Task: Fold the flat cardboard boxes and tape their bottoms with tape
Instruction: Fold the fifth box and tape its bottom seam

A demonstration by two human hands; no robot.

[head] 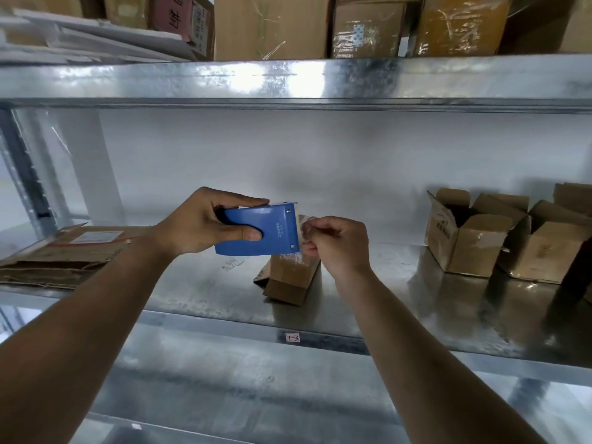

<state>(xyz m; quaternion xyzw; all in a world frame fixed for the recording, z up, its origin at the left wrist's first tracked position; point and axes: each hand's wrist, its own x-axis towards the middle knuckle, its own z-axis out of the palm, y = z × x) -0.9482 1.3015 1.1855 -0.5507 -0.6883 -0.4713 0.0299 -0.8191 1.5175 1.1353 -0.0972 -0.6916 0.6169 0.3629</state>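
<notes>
Both hands raised at tape dispenser [261, 230]

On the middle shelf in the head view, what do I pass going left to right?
Flattened brown cardboard boxes → left hand gripping the blue plastic tape dispenser → right hand pinching the clear tape end → open brown cardboard boxes on the galvanised metal shelf.

Both forearms reach forward and upward, converging at centre. Left hand [205, 222]: fingers above, thumb below, curled in a grip. Right hand [336, 243]: fingertips [312, 226] pinched together, just beside the left.
</notes>
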